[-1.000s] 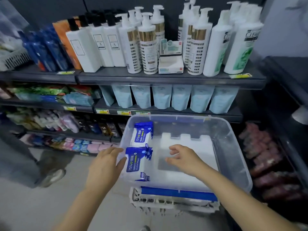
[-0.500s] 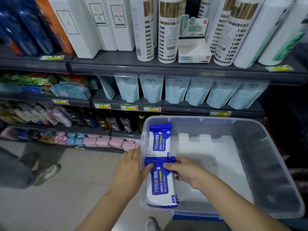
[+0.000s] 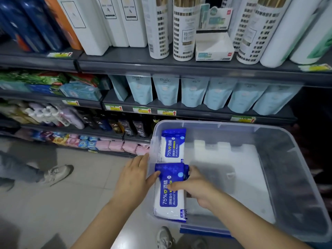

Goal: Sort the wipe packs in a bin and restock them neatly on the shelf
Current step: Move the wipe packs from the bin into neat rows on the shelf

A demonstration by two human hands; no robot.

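Two blue-and-white alcohol wipe packs lie end to end along the left wall of a clear plastic bin (image 3: 280,141). The far pack (image 3: 173,147) lies free. The near pack (image 3: 169,200) is held from both sides. My left hand (image 3: 133,182) rests outside the bin's left wall, its thumb hooked over the rim onto the pack's blue end. My right hand (image 3: 195,188) is inside the bin, its fingers laid across the pack's top and right edge. The rest of the bin floor is bare.
Dark store shelves (image 3: 179,66) stand behind the bin, with white pump bottles above, pale blue refill pouches (image 3: 194,91) on the middle shelf, and small packs lower down. Another person's leg and shoe (image 3: 55,174) stand on the tiled floor at left. My own shoe (image 3: 164,237) shows below the bin.
The view has moved closer and lower. My right hand went from the bin's bare floor to the near pack, and both hands now clasp it flat against the left wall.
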